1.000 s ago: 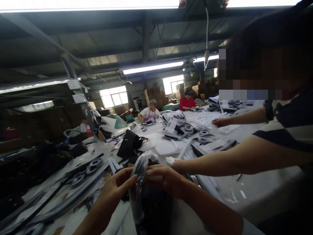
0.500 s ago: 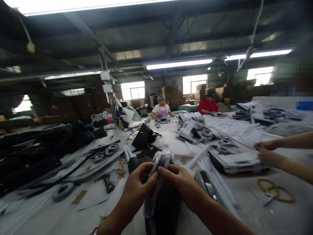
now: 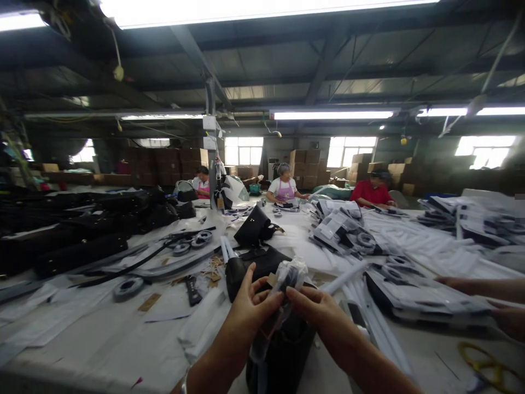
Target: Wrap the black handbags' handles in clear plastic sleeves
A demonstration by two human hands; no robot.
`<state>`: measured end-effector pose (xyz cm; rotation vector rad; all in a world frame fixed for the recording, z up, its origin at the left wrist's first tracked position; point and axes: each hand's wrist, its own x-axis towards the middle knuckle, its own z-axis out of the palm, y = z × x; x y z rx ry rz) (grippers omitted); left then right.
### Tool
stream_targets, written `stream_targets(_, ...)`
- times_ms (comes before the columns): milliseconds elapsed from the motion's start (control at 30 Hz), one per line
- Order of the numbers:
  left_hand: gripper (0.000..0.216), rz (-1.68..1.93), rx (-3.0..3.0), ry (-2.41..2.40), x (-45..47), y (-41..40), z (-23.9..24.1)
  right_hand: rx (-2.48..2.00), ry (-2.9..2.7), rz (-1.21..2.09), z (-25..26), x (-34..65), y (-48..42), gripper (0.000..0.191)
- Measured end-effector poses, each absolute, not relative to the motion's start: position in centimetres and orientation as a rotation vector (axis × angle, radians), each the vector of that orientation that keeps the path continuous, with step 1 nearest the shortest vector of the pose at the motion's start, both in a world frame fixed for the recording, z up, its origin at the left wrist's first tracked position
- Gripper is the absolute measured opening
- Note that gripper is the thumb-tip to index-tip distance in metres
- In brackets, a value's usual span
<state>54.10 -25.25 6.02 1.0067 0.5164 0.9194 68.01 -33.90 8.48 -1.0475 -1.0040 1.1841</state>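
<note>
Translucent plastic wrap [image 3: 292, 272] bunches up between my two hands, around something dark that I cannot make out. My left hand [image 3: 253, 306] grips its left side with the thumb, the upper fingers partly raised. On the other side, my right hand [image 3: 314, 306] pinches the wrap between thumb and fingers. A small brown tag [image 3: 272, 279] shows near my left fingertips. Below my hands stands a black bag [image 3: 283, 350], with wrap hanging down its front. Behind my left hand lies another black leather piece [image 3: 262, 256].
Yellow-handled scissors [image 3: 490, 364] lie at the front right, near a co-worker's hands [image 3: 504, 312] by a flat wrapped bag [image 3: 426, 293]. White tubes [image 3: 381, 328] lie right of my hands. Grey tape rolls [image 3: 128, 288] and black bags [image 3: 82, 246] fill the left. Co-workers [image 3: 283, 186] sit across the table.
The view has swung, so the scene shifts rightward. The brown tag has come into view at the wrap, and my left fingers have lifted somewhat. The co-worker's hands on the right have separated.
</note>
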Motion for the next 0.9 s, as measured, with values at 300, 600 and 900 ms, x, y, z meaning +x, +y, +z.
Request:
stream_targets(300, 0.041, 0.801, 1.266, 0.413, 52.8, -26.3, 8.0, -1.079, -1.032, 1.142, 7.8, 67.9, -33.8, 0.041)
stream_targets(600, 0.038, 0.847, 1.511, 0.539, 52.2, -25.4, 7.9, -0.900, -0.779, 1.273, 7.6, 68.1, -34.7, 0.041)
stream_targets(900, 0.026, 0.978, 1.694, 0.637, 51.5, -26.2, 8.8, -0.822, -0.709, 1.112, 5.8, 65.1, -34.7, 0.040)
